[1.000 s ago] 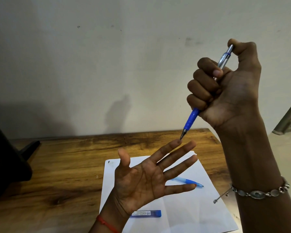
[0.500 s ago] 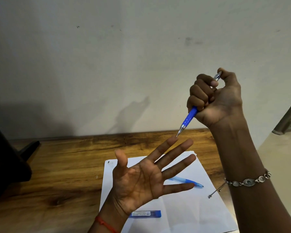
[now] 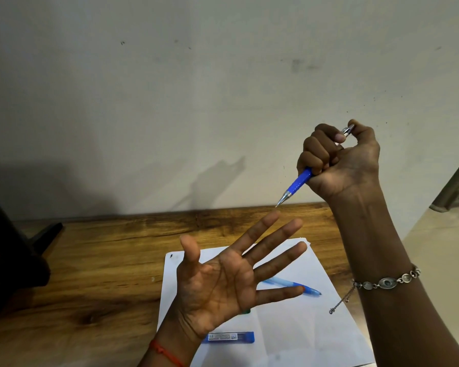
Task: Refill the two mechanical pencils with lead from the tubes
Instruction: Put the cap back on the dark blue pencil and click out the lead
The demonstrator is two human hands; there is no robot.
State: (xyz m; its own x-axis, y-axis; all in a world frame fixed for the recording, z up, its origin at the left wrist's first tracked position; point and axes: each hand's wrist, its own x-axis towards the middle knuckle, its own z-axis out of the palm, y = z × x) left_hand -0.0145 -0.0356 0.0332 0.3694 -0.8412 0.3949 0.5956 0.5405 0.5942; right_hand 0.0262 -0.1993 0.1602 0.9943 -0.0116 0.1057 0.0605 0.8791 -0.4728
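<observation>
My right hand (image 3: 342, 161) is raised and clenched around a blue mechanical pencil (image 3: 298, 184), thumb on its top end, metal tip pointing down-left. The tip hangs just above the fingertips of my left hand (image 3: 231, 279), which is held flat, palm up, fingers spread, with nothing in it. A second, light-blue pencil (image 3: 292, 284) lies on the white paper (image 3: 302, 335), partly hidden behind my left fingers. A blue lead tube (image 3: 229, 337) lies on the paper near my left wrist. A small green item (image 3: 245, 311) peeks from under my left palm.
The paper lies on a wooden table (image 3: 104, 260) that stands against a plain wall. A dark object (image 3: 13, 255) sits at the table's left edge. A metal frame (image 3: 456, 186) shows at the far right. A bracelet circles my right wrist, a red thread my left.
My right hand has come down with the pencil, bringing its tip close above the left fingertips. The left hand has stayed open in the same place.
</observation>
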